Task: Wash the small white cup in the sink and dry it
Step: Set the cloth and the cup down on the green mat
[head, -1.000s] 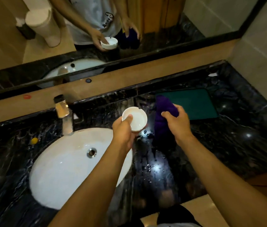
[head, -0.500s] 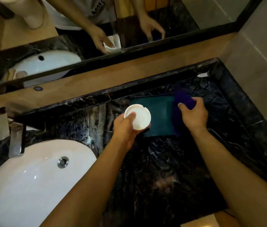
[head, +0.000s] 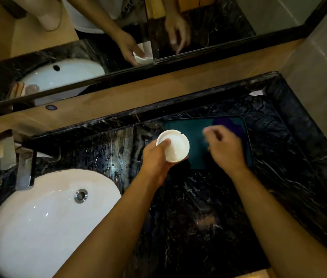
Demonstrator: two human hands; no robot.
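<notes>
We are gripping the small white cup (head: 173, 145) in our left hand (head: 156, 159), thumb hooked over its rim, above the dark marble counter (head: 208, 213) to the right of the sink (head: 44, 215), while our right hand (head: 223, 146) is hovering blurred, loosely curled and empty, over the green mat (head: 188, 129). The purple cloth (head: 229, 125) is lying on the mat's far corner, just beyond our fingers. Judging the drying step, we are best keeping the cup tilted and steady, minding the wet, slippery counter beneath.
</notes>
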